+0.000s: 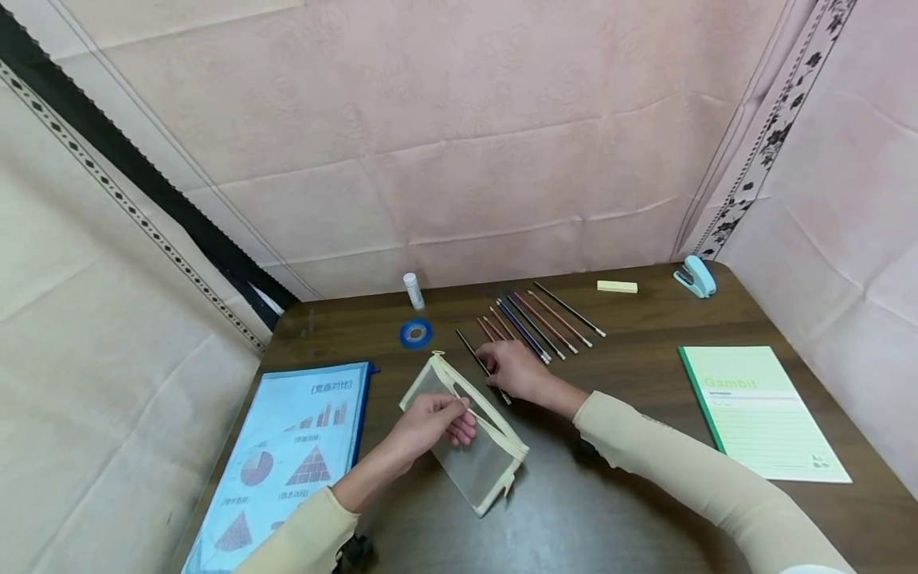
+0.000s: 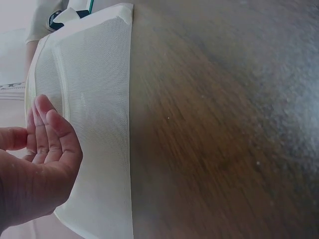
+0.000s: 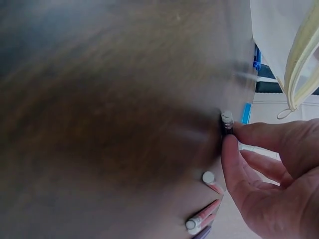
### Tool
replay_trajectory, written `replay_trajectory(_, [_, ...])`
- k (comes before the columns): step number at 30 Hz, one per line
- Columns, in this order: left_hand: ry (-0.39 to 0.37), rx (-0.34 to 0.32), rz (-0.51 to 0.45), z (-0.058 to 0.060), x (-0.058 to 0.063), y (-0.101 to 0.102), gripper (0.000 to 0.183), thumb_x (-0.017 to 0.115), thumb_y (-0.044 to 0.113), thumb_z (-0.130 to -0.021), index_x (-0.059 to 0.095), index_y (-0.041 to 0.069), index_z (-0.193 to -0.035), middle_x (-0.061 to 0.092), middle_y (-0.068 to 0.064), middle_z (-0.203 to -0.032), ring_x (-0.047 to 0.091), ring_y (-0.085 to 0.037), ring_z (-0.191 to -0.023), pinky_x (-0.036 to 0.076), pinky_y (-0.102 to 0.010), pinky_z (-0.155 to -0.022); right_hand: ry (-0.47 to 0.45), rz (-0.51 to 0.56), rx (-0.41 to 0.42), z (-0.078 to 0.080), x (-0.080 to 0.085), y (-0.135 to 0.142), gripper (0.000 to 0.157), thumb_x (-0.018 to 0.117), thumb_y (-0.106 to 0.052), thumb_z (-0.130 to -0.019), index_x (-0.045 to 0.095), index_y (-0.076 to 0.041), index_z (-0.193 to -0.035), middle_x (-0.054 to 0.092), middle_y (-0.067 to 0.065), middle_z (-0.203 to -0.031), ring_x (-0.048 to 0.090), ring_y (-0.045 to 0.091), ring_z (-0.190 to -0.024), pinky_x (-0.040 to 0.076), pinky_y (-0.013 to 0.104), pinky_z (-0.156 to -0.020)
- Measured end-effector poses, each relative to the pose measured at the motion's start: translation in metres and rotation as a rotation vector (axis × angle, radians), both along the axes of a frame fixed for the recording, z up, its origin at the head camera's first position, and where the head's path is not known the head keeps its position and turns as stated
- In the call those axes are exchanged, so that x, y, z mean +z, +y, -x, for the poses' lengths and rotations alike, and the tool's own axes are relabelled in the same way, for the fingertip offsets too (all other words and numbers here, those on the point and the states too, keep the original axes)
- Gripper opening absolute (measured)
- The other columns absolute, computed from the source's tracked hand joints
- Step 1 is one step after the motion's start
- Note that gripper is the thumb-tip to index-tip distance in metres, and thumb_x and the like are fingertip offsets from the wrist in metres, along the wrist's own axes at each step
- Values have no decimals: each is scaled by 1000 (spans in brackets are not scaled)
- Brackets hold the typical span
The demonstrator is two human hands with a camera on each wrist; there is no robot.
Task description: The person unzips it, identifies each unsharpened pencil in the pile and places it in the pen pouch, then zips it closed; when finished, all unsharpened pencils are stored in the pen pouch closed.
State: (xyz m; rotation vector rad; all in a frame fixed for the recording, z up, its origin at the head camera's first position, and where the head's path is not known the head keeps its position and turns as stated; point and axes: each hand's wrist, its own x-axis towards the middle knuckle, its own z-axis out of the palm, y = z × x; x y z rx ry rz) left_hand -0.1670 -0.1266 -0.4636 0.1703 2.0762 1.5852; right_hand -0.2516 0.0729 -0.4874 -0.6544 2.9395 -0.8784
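A cream-edged mesh zip pouch [image 1: 459, 477] lies slanted in the middle of the table, its zipped side gaping. My left hand [image 1: 435, 422] pinches the edge of that opening between thumb and forefinger; the other fingers curl loosely in front of the mesh [image 2: 99, 129]. Just right of the pouch, my right hand [image 1: 518, 369] pinches a dark pencil [image 3: 227, 119] near its white-tipped end, between thumb and forefinger. The pencil's far end [image 1: 466, 343] points away from me. Several more pencils [image 1: 548, 323], reddish and dark, lie in a slanted row beyond the right hand.
At the left lies a blue folder [image 1: 294, 446] with printed charts. Behind the pouch are a blue tape roll [image 1: 406, 335] and a white glue stick [image 1: 413, 292]. A yellow block [image 1: 617, 287], light-blue stapler [image 1: 696, 277] and green-spined notebook [image 1: 763, 414] are to the right.
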Motion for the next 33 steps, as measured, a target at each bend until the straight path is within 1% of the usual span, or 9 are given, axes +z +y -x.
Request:
replay_trajectory(4, [4, 0, -3, 0, 1, -1, 35, 51, 31, -99, 69, 1, -92, 73, -9, -82, 70, -18, -72, 58, -35, -71, -5, -25, 6, 2, -1, -1, 51, 82, -8, -72, 66, -10, -120, 70, 3, -84, 60, 12, -73, 51, 32, -70])
replay_trajectory(9, [-4, -6, 2, 0, 1, -3, 36, 53, 34, -98, 69, 3, -94, 73, -10, -84, 70, -19, -74, 58, -35, -73, -28, -53, 21, 7, 1, -2, 54, 79, -6, -69, 65, -12, -121, 70, 4, -83, 58, 12, -69, 49, 29, -62])
replay_trajectory(12, [-13, -10, 11, 0, 2, -5, 37, 54, 37, -97, 69, 3, -95, 73, -12, -87, 71, -19, -76, 58, -35, -74, -62, -47, 18, 7, 2, -2, 56, 78, -5, -67, 64, -14, -121, 69, 4, -83, 58, 13, -68, 47, 28, -59])
replay_trajectory(16, [-15, -10, 15, 0, 2, -5, 36, 53, 36, -98, 69, 3, -96, 73, -12, -88, 71, -19, -76, 58, -35, -75, -86, -38, -3, 5, 1, -3, 56, 79, -7, -67, 62, -15, -120, 69, 4, -84, 59, 13, -69, 47, 27, -58])
replay_trajectory(21, [-16, -2, 13, 1, 1, -5, 35, 52, 33, -99, 69, 3, -95, 73, -11, -86, 71, -19, -75, 58, -36, -74, -78, -56, -19, 4, 2, -4, 55, 81, -10, -68, 61, -15, -119, 66, 1, -81, 56, 12, -68, 46, 26, -58])
replay_trajectory(26, [-19, -6, 9, 1, 1, -4, 36, 53, 35, -98, 69, 3, -95, 73, -11, -87, 70, -18, -76, 58, -35, -74, -66, -82, -14, 2, 4, -5, 56, 81, -12, -69, 59, -13, -120, 61, -2, -79, 54, 12, -67, 45, 26, -58])
replay_trajectory(29, [-19, -14, 9, 0, 2, -5, 36, 54, 37, -98, 69, 4, -96, 73, -12, -88, 71, -19, -77, 58, -35, -74, -70, -73, -18, 1, 4, -4, 57, 80, -12, -69, 58, -14, -122, 62, -1, -80, 55, 12, -67, 45, 26, -58])
replay_trajectory(33, [-17, -13, 11, 0, 2, -6, 37, 54, 37, -97, 69, 4, -97, 73, -12, -89, 71, -20, -78, 58, -35, -76, -57, 0, -20, -2, 9, -1, 57, 81, -11, -68, 59, -17, -121, 65, 0, -82, 56, 12, -68, 46, 27, -59])
